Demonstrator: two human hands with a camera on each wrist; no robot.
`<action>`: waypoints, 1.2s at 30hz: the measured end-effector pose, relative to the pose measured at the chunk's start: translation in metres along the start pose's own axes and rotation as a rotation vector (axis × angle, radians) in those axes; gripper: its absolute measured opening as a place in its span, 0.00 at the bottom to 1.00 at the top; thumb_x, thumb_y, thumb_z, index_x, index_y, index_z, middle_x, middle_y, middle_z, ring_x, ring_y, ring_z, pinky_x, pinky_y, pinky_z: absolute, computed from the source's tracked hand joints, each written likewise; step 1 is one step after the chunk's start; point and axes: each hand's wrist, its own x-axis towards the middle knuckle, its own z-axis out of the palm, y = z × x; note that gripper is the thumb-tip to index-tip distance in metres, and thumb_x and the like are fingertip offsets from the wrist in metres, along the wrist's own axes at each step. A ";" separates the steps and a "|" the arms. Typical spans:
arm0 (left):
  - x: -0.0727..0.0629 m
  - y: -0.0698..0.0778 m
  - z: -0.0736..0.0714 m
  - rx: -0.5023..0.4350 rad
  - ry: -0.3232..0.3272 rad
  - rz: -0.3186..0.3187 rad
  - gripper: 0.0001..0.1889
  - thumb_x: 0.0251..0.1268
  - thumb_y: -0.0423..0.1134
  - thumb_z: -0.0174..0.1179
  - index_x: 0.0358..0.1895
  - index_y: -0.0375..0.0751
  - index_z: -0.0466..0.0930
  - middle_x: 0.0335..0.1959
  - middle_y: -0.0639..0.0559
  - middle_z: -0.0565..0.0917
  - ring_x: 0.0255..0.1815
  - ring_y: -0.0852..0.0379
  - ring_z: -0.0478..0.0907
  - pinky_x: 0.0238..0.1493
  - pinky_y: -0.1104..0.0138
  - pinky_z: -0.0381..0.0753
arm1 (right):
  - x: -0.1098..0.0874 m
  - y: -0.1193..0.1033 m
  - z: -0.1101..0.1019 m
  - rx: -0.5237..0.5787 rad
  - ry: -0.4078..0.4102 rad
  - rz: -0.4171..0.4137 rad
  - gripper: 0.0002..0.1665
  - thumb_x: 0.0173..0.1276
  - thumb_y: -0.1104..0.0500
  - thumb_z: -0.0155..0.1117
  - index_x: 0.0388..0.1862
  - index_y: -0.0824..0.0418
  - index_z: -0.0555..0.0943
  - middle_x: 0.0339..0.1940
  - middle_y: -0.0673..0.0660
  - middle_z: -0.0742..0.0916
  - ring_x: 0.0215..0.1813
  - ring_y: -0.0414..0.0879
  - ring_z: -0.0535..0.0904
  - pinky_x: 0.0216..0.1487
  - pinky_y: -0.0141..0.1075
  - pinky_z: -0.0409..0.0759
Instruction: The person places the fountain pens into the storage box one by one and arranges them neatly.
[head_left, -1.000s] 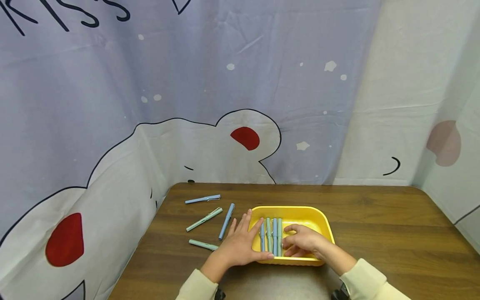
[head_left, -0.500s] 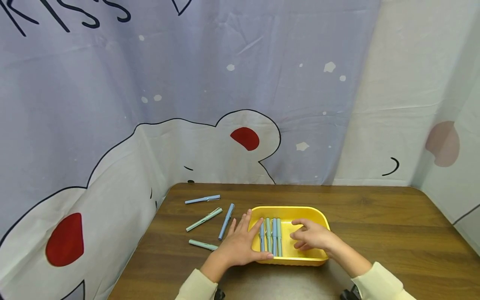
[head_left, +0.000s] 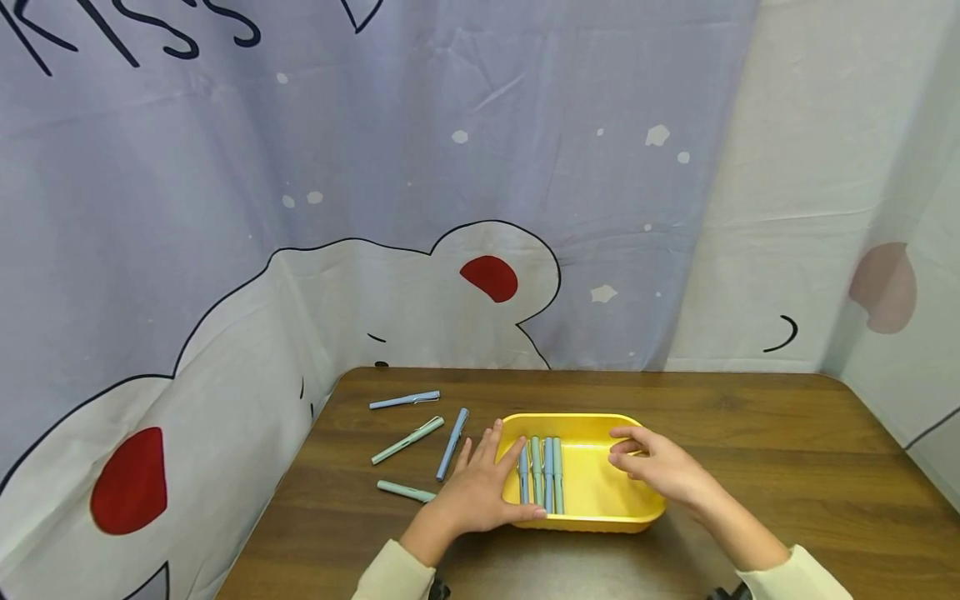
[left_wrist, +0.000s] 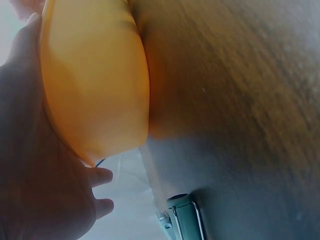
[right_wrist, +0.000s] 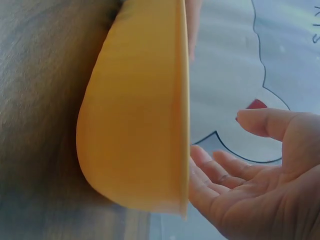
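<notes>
Left hand (head_left: 480,493) touches round-cornered yellow tray (head_left: 600,485).

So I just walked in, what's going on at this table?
A person is handling pens and a yellow tray. The left hand rests on the tray's left rim, and the right hand, holding nothing, hovers at its right end. Four pens lie side by side inside; four loose pens lie on the table, left of the tray.

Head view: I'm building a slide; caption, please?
Left hand touching a yellow tray of four pens, right hand at its right side; four more pens on the table.
</notes>
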 end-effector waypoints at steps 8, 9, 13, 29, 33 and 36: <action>-0.001 0.002 -0.002 -0.012 -0.004 0.001 0.56 0.57 0.77 0.58 0.83 0.53 0.50 0.84 0.37 0.39 0.83 0.38 0.42 0.78 0.38 0.38 | -0.011 0.007 -0.013 -0.077 0.068 -0.140 0.33 0.74 0.55 0.64 0.70 0.72 0.70 0.63 0.70 0.80 0.63 0.64 0.79 0.60 0.49 0.80; -0.001 0.002 -0.003 -0.013 -0.004 0.000 0.56 0.57 0.77 0.58 0.83 0.53 0.50 0.84 0.38 0.39 0.83 0.38 0.42 0.78 0.38 0.38 | -0.012 0.009 -0.014 -0.092 0.084 -0.157 0.33 0.74 0.55 0.64 0.70 0.72 0.70 0.64 0.70 0.80 0.64 0.64 0.79 0.60 0.50 0.80; -0.001 0.002 -0.004 -0.012 -0.005 -0.001 0.55 0.57 0.77 0.58 0.83 0.52 0.50 0.84 0.38 0.39 0.83 0.38 0.42 0.78 0.38 0.38 | -0.014 0.017 -0.015 -0.172 0.168 -0.239 0.31 0.74 0.57 0.65 0.69 0.71 0.71 0.65 0.72 0.79 0.64 0.68 0.77 0.60 0.53 0.80; 0.000 0.002 -0.002 -0.006 -0.011 -0.017 0.56 0.56 0.78 0.58 0.83 0.54 0.49 0.84 0.40 0.37 0.84 0.39 0.41 0.78 0.39 0.39 | -0.017 0.043 -0.002 -0.551 0.326 -0.391 0.33 0.69 0.58 0.70 0.68 0.70 0.73 0.69 0.73 0.74 0.68 0.71 0.72 0.62 0.66 0.72; 0.000 0.001 -0.001 -0.001 -0.006 -0.013 0.56 0.56 0.78 0.58 0.83 0.53 0.50 0.84 0.39 0.38 0.83 0.39 0.42 0.78 0.38 0.40 | -0.017 0.049 0.001 -0.578 0.295 -0.370 0.37 0.71 0.54 0.69 0.72 0.70 0.69 0.73 0.73 0.70 0.72 0.73 0.64 0.66 0.69 0.66; 0.000 0.002 -0.001 0.002 -0.005 -0.011 0.56 0.56 0.78 0.58 0.83 0.53 0.50 0.84 0.38 0.39 0.83 0.39 0.42 0.78 0.38 0.41 | -0.019 0.053 0.003 -0.603 0.248 -0.349 0.41 0.73 0.48 0.65 0.76 0.68 0.65 0.77 0.72 0.65 0.76 0.74 0.58 0.68 0.70 0.61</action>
